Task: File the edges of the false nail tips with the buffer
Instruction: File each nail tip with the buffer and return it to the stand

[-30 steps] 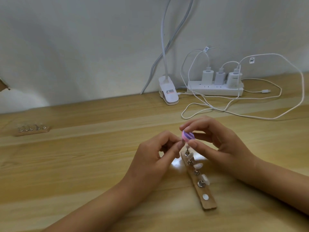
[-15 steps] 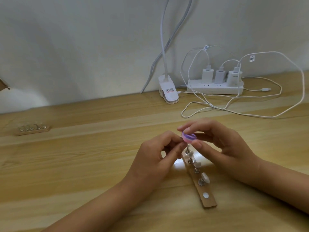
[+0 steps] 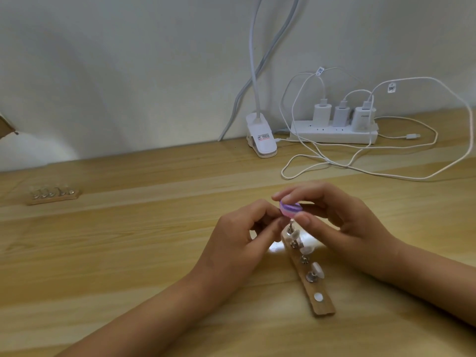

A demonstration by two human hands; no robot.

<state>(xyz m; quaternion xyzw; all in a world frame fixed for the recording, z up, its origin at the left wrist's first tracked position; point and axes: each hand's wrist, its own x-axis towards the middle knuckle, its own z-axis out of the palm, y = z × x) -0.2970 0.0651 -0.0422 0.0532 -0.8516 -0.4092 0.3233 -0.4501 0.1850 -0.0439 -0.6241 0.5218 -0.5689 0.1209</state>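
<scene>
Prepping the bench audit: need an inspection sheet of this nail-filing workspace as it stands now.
Surface: wooden table, light grain.
Job's things: purple-pink buffer over the far end of the wooden holder strip; white nail tips on its metal pegs.
Clutter: second wooden strip with pegs, far left; lamp clip by the wall.
Grips: right hand pinches the buffer; left hand curled at the strip's far end, what it holds is hidden.
Cables: white charger cables loop loose on the table from a power strip with three chargers.
Surroundings: white wall; nothing else seen.
</scene>
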